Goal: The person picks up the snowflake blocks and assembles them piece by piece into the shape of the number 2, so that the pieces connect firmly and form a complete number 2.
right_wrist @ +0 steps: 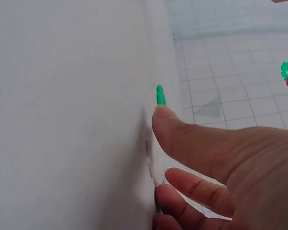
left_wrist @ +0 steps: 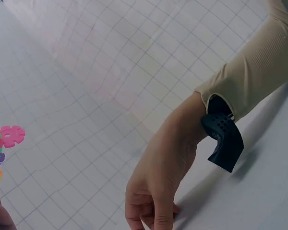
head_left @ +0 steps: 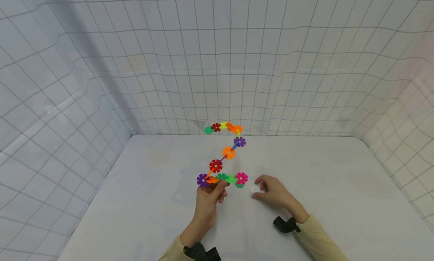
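Note:
A curving chain of colourful notched plastic discs (head_left: pixel 216 165) rises in front of me, linked edge to edge. My left hand (head_left: pixel 207 206) pinches it low down, near a green disc (head_left: pixel 222 176), thumb in front. The chain's lower right end carries a pink disc (head_left: pixel 241 177), with a teal-green disc (head_left: pixel 239 185) just under it. To the right, my right hand (head_left: pixel 274 191) reaches down to the table, its thumb and curled fingers around a white notched disc (head_left: pixel 255 189). From the right wrist view, that white disc (right_wrist: pixel 155 167) appears edge-on between thumb and fingers, close against the tabletop.
The white table (head_left: pixel 325 170) spreads out around both hands. White walls with a grid of lines (head_left: pixel 251 57) enclose it at the back and sides. Each wrist wears a black strapped mount (head_left: pixel 286 225).

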Demonstrator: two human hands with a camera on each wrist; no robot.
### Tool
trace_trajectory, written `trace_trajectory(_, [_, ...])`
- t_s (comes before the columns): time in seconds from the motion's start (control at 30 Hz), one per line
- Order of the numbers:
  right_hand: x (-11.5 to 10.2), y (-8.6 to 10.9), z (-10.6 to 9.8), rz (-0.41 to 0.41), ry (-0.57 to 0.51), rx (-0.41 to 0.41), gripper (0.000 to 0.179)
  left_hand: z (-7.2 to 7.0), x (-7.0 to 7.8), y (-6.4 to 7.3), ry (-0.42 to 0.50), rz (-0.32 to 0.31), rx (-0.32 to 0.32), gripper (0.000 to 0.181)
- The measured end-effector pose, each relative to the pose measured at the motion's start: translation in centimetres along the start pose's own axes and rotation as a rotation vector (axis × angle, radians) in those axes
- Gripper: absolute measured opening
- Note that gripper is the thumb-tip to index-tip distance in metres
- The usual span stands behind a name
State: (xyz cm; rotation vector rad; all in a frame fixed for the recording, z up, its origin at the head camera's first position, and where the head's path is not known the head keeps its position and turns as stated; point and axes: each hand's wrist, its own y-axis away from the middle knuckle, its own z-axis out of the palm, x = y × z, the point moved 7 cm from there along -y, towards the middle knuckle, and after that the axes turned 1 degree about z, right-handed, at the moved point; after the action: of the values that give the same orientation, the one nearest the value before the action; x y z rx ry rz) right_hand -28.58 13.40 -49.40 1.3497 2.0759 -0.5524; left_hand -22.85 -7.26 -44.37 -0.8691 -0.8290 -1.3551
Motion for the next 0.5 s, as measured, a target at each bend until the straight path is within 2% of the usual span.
trace_trajectory(0.1, [-0.2, 0.0, 0.1, -0.018, 0.028, 0.013, 0.027, -0.1, -0.1, -0.1, -0.002, -0.004, 0.005, 0.004])
trace_trajectory(0.33, [-0.3, 0.2, 0.1, 0.018, 0.035, -0.014, 0.028, -0.3, -0.4, -0.4, -0.007, 0.012, 0.001, 0.004])
trace_trajectory(0.5, [-1.3, 0.2, -0.7, -0.039, 0.012, 0.054, 0.018, -0.4, -0.7, -0.5, -0.014, 0.013, 0.001, 0.005])
